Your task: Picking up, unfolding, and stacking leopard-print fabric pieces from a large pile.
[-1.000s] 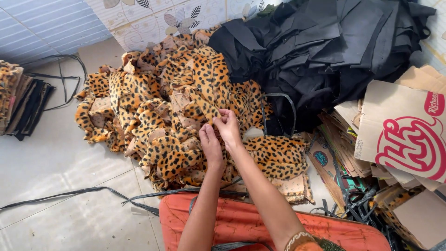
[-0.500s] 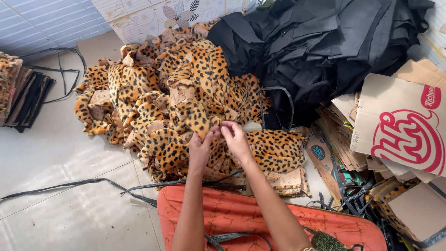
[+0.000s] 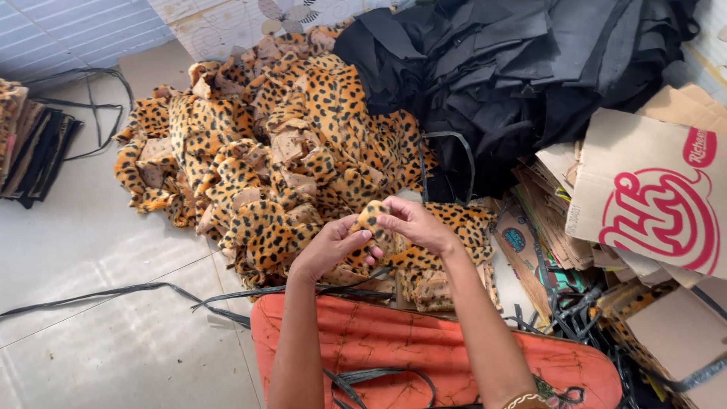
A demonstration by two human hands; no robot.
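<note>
Step in hand: we judge that we are picking one leopard piece off the heap and working it between our fingers, turning or opening it just above the pile.
Left hand: it grasps the lower edge of the piece, thumb and fingertips pinched on the fabric.
Right hand: it grips the upper side of the same piece, fingers curled over it, so both hands touch it and nearly touch each other.
Where the piece is: held up between our hands, above the near edge of the leopard pile and just beyond the orange cushion.
Next move calls for: in our view, a firm pinch on both edges and a small pull apart, keeping the piece free of the black straps that trail below it.
Surface: a pale tiled floor, sunlit, with the pile lying straight on it.
Far side: a heap of black fabric rests against the leopard pile, touching it along the right.
Right side: flattened cardboard, one sheet printed in red, stacked beside more strap offcuts.
Left edge: a small stack of folded pieces, well apart from our hands.
Back: a tiled wall with a pale patterned panel.
</note>
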